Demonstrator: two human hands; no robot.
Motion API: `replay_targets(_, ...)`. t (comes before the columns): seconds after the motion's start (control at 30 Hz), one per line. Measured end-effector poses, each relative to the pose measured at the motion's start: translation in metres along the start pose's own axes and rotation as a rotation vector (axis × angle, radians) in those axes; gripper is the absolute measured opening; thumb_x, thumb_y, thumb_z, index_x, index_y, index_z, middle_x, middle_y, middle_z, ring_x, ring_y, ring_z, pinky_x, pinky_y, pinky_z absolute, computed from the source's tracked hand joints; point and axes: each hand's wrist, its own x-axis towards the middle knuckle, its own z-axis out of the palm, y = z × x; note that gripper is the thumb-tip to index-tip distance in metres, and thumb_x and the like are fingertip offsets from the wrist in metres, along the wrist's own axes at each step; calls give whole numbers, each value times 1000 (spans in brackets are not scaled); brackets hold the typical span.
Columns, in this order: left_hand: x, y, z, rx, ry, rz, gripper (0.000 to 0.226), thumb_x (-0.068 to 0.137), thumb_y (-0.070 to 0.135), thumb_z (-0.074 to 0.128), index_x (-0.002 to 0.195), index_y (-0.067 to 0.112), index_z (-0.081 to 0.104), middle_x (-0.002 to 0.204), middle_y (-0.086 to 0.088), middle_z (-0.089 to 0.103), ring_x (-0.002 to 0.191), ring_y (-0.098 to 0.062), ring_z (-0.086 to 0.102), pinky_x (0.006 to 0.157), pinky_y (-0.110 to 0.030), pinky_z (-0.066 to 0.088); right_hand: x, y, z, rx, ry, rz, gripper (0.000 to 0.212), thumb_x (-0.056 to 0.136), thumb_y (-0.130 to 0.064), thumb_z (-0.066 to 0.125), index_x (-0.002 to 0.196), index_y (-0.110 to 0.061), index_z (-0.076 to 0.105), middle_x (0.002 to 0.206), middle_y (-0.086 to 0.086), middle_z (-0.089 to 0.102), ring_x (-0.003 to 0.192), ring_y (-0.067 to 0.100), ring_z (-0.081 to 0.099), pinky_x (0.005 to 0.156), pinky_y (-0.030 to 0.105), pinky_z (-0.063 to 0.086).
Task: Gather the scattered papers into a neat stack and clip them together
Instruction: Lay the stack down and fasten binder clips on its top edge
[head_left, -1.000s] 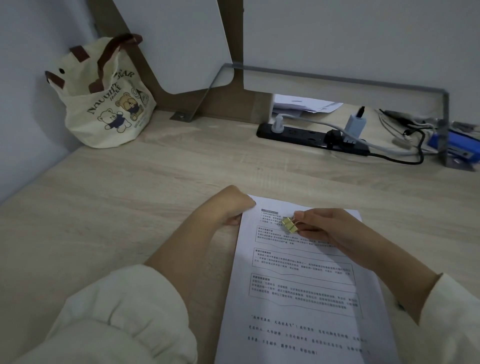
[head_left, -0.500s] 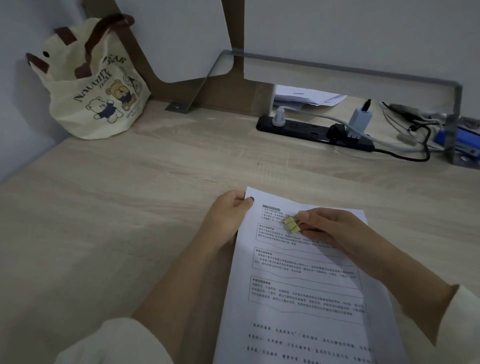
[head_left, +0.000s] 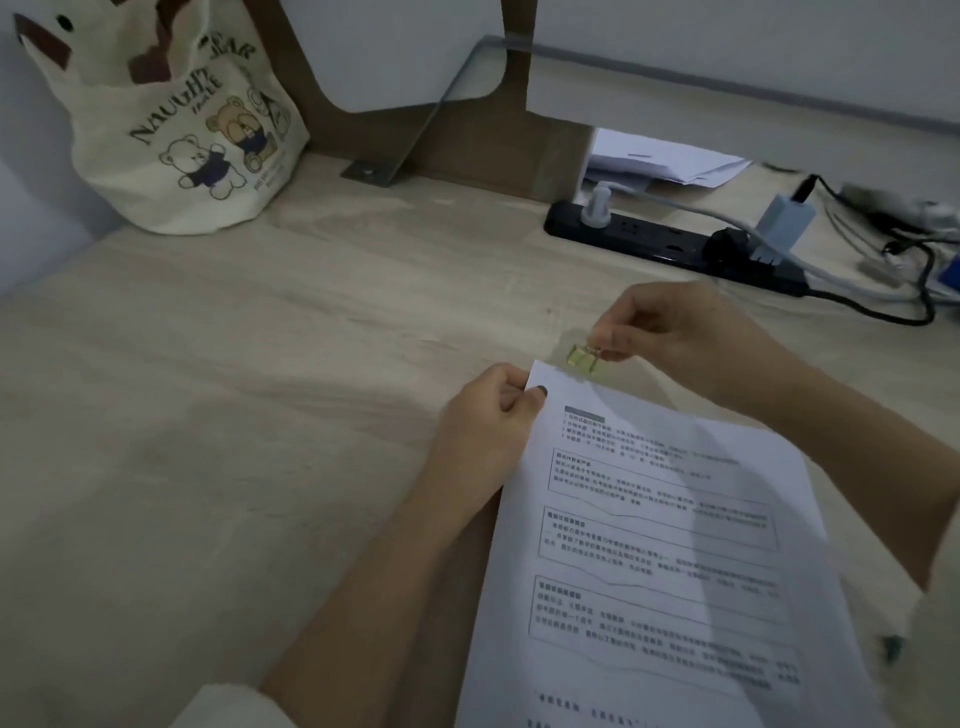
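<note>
A stack of white printed papers (head_left: 654, 545) lies on the pale wooden desk (head_left: 260, 364), running from the middle toward the bottom right. My left hand (head_left: 483, 431) pinches the stack's top left corner, thumb on top. Just beyond the top edge, my right hand (head_left: 680, 338) pinches the wire handles of a small gold binder clip (head_left: 584, 358). The clip's body sits at the papers' top edge, close to the left corner; whether its jaws are on the sheets is hard to tell.
A cream tote bag (head_left: 176, 130) printed with bears stands at the back left against the wall. A black power strip (head_left: 675, 249) with plugs and cables lies at the back right. More white papers (head_left: 660, 161) sit behind it under a shelf.
My right hand lifted the clip off the page and carried it up to the papers' top edge. My left hand took hold of the top left corner. The camera moved closer.
</note>
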Motion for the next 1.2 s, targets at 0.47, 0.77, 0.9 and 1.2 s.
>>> replay_targets(0.47,1,0,0,-136,-55,-26,11,92,22,52,93,16,61,87,-1,74,83,-18,69,83,-41,52,44,0,-4,-9,-348,-17,13,83,-10,62,79,2,65,74,5,69,60,-2,64,63,7,51)
replay_targets(0.77,4,-2,1,-164,-53,-66,9,92,22,53,91,20,61,87,1,72,83,-15,67,82,-36,52,49,12,-4,187,-591,50,13,79,-19,60,77,-10,69,79,1,74,75,9,67,73,13,53)
replay_targets(0.9,4,-2,3,-119,-42,-75,14,92,25,53,99,17,62,91,1,72,88,-16,68,82,-36,52,52,15,-4,147,-649,105,20,82,-24,59,86,-9,72,91,8,75,84,15,68,80,17,54)
replay_targets(1.2,16,-12,-12,-15,-9,-50,21,89,33,56,107,24,55,100,8,71,90,-13,67,87,-43,53,26,32,-2,177,-231,162,25,86,-24,59,107,-15,68,103,4,73,95,16,68,90,25,53)
